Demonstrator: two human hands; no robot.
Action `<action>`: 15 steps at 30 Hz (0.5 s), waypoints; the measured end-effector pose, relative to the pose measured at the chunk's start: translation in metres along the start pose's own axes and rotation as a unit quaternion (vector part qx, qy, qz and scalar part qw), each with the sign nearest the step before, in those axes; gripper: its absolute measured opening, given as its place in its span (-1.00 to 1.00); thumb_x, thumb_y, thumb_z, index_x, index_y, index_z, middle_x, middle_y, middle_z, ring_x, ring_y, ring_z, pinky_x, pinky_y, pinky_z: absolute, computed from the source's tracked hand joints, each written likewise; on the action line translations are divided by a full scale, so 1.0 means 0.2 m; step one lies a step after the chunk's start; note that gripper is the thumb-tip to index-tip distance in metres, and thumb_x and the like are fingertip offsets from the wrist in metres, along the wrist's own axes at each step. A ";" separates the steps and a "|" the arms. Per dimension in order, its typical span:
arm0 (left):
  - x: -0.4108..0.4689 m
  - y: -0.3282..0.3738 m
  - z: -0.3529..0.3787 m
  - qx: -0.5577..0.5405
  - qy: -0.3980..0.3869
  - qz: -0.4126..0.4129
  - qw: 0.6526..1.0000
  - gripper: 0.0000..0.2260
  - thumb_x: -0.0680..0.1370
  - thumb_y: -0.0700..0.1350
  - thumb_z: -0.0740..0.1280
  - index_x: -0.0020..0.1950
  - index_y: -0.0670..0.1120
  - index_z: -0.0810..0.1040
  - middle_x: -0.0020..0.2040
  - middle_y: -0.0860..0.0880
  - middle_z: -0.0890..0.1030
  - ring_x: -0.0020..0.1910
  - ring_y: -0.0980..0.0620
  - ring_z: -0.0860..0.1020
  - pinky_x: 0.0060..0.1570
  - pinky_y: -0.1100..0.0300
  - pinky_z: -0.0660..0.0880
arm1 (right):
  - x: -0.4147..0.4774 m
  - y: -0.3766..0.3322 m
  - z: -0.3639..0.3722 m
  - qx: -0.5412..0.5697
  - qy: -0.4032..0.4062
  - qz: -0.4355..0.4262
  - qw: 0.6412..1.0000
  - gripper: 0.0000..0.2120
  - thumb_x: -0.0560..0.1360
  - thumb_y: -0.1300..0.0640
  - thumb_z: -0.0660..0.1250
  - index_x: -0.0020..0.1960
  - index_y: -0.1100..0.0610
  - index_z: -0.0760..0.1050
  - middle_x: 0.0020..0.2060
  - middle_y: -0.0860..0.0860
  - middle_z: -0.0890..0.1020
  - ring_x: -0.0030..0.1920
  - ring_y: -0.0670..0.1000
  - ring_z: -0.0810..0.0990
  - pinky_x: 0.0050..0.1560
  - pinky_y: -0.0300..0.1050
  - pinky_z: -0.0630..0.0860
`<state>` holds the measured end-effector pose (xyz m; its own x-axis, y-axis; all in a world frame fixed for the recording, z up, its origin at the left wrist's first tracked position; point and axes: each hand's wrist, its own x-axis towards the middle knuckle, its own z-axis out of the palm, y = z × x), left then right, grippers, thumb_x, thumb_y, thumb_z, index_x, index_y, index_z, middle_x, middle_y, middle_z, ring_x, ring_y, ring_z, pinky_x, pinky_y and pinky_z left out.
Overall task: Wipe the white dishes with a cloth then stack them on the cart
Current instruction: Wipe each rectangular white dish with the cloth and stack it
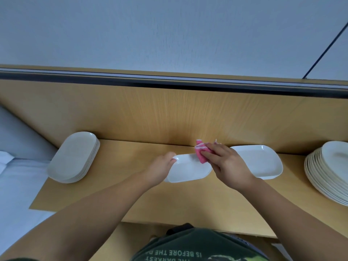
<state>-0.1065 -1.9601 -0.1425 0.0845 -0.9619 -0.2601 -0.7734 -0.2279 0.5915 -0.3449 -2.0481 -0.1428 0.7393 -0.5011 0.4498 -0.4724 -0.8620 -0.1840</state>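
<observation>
the wooden table (169,204) fills the middle of the view, its back panel rising toward twelve o'clock. at three o'clock a tall stack of round plates (327,174) sits at the table's edge, and at nine o'clock a shorter stack of oblong dishes (74,157) rests near the left corner; whether either pile has been wiped i cannot tell, and no cart is clearly in view. between centre and two o'clock a single rectangular tray (258,162) lies flat, just beside the work, probably queued within easy reach.

at dead centre is the dish being wiped (188,170), a white oblong one, its left end seemingly raised off the wood so the inside faces the person. the left hand (160,168) grasps that left end, thumb over the rim, likely to steady it against the rubbing. the right hand (226,162) is curled around a bunched pink cloth (201,153), pressing it on the dish's far right rim at about one o'clock from its middle. the wiping step looks under way; stacking is not yet done for this dish.
</observation>
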 end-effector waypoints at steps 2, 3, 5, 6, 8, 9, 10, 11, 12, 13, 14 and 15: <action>0.02 0.00 -0.01 -0.002 0.008 -0.010 1.000 -0.74 0.68 -0.08 0.04 0.28 -0.13 0.39 0.04 -0.19 0.56 -0.02 -0.13 0.49 -0.12 0.09 0.36 | 0.00 0.00 0.02 0.002 -0.010 0.000 1.000 -0.71 0.55 0.23 0.27 0.24 0.10 0.56 0.22 0.04 0.57 0.05 0.21 0.59 0.07 0.18 0.53; 0.02 0.01 -0.02 0.001 0.008 -0.012 1.000 -0.74 0.68 -0.08 0.03 0.28 -0.13 0.38 0.03 -0.20 0.56 -0.04 -0.13 0.49 -0.15 0.09 0.33 | 0.01 -0.01 0.02 0.002 -0.015 -0.002 1.000 -0.71 0.55 0.23 0.27 0.24 0.09 0.56 0.22 0.03 0.57 0.05 0.20 0.59 0.07 0.17 0.53; 0.03 0.00 -0.03 0.013 0.002 -0.014 1.000 -0.75 0.68 -0.07 0.03 0.26 -0.12 0.37 0.02 -0.18 0.56 -0.05 -0.14 0.49 -0.18 0.09 0.32 | 0.02 -0.02 0.05 0.000 -0.023 -0.008 1.000 -0.73 0.55 0.24 0.28 0.21 0.09 0.58 0.21 0.02 0.58 0.07 0.17 0.59 0.09 0.15 0.53; 0.03 -0.02 -0.04 0.020 -0.007 -0.016 1.000 -0.77 0.67 -0.05 0.05 0.25 -0.11 0.37 0.00 -0.15 0.55 -0.07 -0.13 0.49 -0.17 0.08 0.35 | 0.02 -0.02 0.06 -0.002 -0.024 -0.010 1.000 -0.74 0.54 0.25 0.30 0.18 0.09 0.59 0.20 0.02 0.59 0.08 0.15 0.59 0.12 0.13 0.53; 0.03 -0.04 -0.04 0.028 -0.035 -0.021 0.999 -0.80 0.63 -0.05 0.14 0.20 -0.10 0.36 -0.01 -0.09 0.53 -0.08 -0.10 0.50 -0.14 0.05 0.42 | 0.04 -0.02 0.10 -0.003 -0.033 -0.006 0.999 -0.74 0.51 0.29 0.35 0.15 0.08 0.61 0.20 0.00 0.59 0.12 0.11 0.58 0.15 0.10 0.52; 0.03 -0.05 -0.04 0.031 -0.048 -0.024 0.998 -0.82 0.60 -0.06 0.18 0.17 -0.09 0.37 -0.01 -0.06 0.53 -0.07 -0.08 0.50 -0.12 0.04 0.44 | 0.04 -0.01 0.13 -0.002 -0.049 -0.001 0.999 -0.73 0.50 0.29 0.36 0.16 0.07 0.60 0.22 -0.01 0.58 0.14 0.10 0.57 0.16 0.11 0.52; 0.04 -0.06 -0.03 0.034 -0.054 -0.030 0.998 -0.84 0.58 -0.08 0.22 0.12 -0.09 0.38 -0.02 -0.05 0.53 -0.08 -0.06 0.50 -0.12 0.04 0.45 | 0.05 -0.01 0.16 -0.002 -0.069 0.004 0.998 -0.72 0.50 0.29 0.36 0.16 0.05 0.59 0.25 -0.03 0.56 0.17 0.10 0.56 0.14 0.13 0.51; 0.05 -0.06 -0.03 0.032 -0.052 -0.038 0.997 -0.86 0.56 -0.09 0.24 0.08 -0.10 0.39 -0.03 -0.03 0.52 -0.09 -0.05 0.49 -0.14 0.05 0.44 | 0.07 -0.01 0.18 -0.004 -0.087 0.007 0.996 -0.71 0.50 0.29 0.34 0.17 0.03 0.58 0.26 -0.05 0.54 0.18 0.11 0.55 0.12 0.15 0.51; 0.06 -0.07 -0.02 0.023 -0.047 -0.049 0.997 -0.86 0.55 -0.11 0.26 0.06 -0.12 0.39 -0.04 -0.03 0.52 -0.10 -0.05 0.48 -0.17 0.07 0.42 | 0.09 -0.01 0.21 -0.010 -0.101 0.006 0.995 -0.69 0.48 0.30 0.34 0.17 0.03 0.57 0.26 -0.05 0.53 0.18 0.12 0.55 0.10 0.15 0.51; 0.07 -0.07 -0.01 0.008 -0.040 -0.060 0.997 -0.85 0.54 -0.12 0.28 0.06 -0.14 0.41 -0.05 -0.04 0.52 -0.10 -0.05 0.48 -0.20 0.10 0.39 | 0.11 -0.02 0.23 -0.016 -0.110 0.004 0.994 -0.67 0.46 0.31 0.35 0.17 0.03 0.56 0.26 -0.04 0.53 0.16 0.13 0.55 0.08 0.15 0.52; 0.09 -0.07 -0.01 -0.008 -0.034 -0.071 0.997 -0.84 0.54 -0.13 0.29 0.06 -0.16 0.43 -0.05 -0.06 0.53 -0.11 -0.05 0.48 -0.21 0.12 0.38 | 0.13 -0.03 0.25 -0.021 -0.119 0.001 0.993 -0.63 0.44 0.32 0.36 0.19 0.04 0.55 0.25 -0.02 0.54 0.14 0.15 0.56 0.06 0.15 0.53; 0.09 -0.06 0.00 -0.022 -0.031 -0.080 0.996 -0.83 0.53 -0.13 0.30 0.07 -0.16 0.45 -0.04 -0.08 0.55 -0.10 -0.05 0.50 -0.22 0.13 0.38 | 0.16 -0.05 0.27 -0.023 -0.126 -0.002 0.992 -0.58 0.42 0.33 0.38 0.23 0.04 0.54 0.25 -0.01 0.54 0.14 0.16 0.56 0.05 0.13 0.55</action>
<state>-0.0945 -1.9753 -0.1546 0.1652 -0.9020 -0.3990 -0.7249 -0.3854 0.5710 -0.2901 -2.0602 -0.1734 0.8351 -0.5057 0.2164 -0.4862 -0.8626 -0.1393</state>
